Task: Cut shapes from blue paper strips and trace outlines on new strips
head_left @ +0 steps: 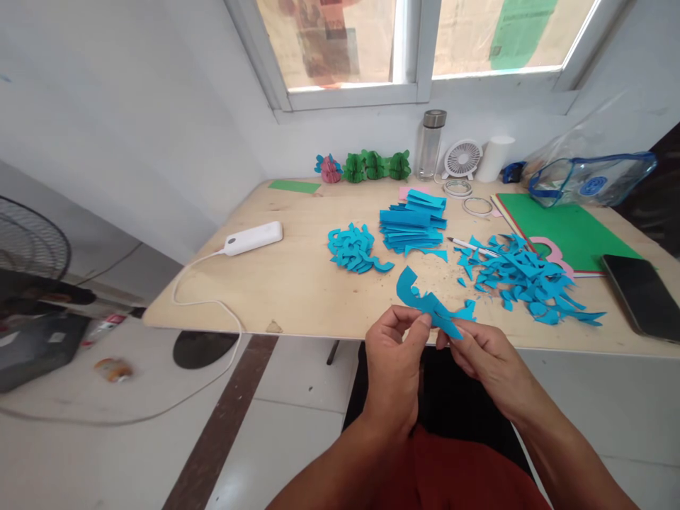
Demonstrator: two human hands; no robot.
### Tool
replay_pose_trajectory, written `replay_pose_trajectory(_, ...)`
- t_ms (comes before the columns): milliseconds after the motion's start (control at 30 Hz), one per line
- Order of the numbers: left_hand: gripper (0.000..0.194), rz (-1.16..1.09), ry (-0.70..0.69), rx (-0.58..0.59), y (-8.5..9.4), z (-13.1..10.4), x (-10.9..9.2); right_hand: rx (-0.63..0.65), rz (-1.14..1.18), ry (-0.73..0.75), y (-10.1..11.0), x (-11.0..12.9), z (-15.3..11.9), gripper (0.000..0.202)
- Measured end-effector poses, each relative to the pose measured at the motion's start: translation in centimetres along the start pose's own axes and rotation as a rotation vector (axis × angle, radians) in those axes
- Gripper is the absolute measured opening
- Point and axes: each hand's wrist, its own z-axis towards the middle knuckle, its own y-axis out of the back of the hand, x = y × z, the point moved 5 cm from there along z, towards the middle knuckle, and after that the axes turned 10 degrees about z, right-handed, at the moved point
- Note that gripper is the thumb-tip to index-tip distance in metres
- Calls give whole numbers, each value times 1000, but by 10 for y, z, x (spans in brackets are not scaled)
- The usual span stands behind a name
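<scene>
A curved piece of cut blue paper (414, 292) is held over the table's front edge. My left hand (394, 347) is closed, pinching it between thumb and fingers. Its lower right end is pinched by my right hand (486, 354), also closed. Beyond my hands lies a small pile of curled blue paper cut-outs (351, 248). Beside that sits a stack of folded blue paper strips (411, 225). To the right spreads a heap of blue paper scraps (523, 276), with a white pen (472, 246) partly under it.
A black phone (640, 294) and green paper (579, 230) lie at the right. Along the wall stand green paper figures (375, 165), a glass bottle (429, 145), a small fan (463, 158) and a clear bag (595, 180). A white device (253, 238) trails its cable off the table's left side.
</scene>
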Motion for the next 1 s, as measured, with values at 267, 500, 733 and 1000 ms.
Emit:
replay_pose_trajectory(267, 18, -142, 82, 1, -5, -6, 4, -37, -39, 30, 0, -5, -2, 47)
replay_pose_trajectory(500, 18, -182, 83, 51, -10, -11, 1, -70, -53, 45, -1, -6, -6, 48)
replay_pose_trajectory(733, 19, -162, 112, 43, -8, -12, 5, -106, -29, 40, -2, -8, -8, 49)
replay_pose_trajectory(1000, 21, -166, 104, 61, -9, -11, 4, -79, -19, 36, -5, -3, -8, 50)
